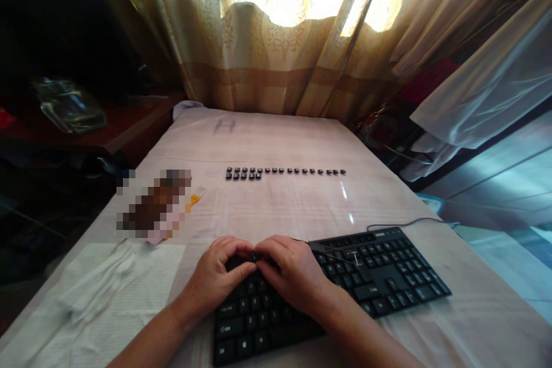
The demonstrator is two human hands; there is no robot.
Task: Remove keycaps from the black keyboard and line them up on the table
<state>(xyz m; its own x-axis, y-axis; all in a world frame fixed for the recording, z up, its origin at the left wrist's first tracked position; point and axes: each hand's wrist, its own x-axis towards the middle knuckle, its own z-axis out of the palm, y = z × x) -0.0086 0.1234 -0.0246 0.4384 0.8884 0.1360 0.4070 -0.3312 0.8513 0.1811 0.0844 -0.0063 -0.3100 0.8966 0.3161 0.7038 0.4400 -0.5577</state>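
A black keyboard [276,317] lies at a slant on the light cloth, partly covered by my hands. Above its upper left part, my left hand [222,270] and my right hand [293,270] meet, thumbs and fingers pinched on a small black piece [254,256], which looks like a keycap. Something thin and pale [297,238] sticks out past my right hand; whether that hand grips it is unclear. Loose black keycaps [275,171] stand in a long row farther back, with a shorter row [244,176] in front of its left end.
White cloth or tissue [107,276] lies at the left, below a pixelated item [157,204] and an orange-yellow thing [195,200]. The keyboard's cable [405,224] runs off right. Curtains [276,52] hang behind; a glass object [71,106] sits on the left furniture.
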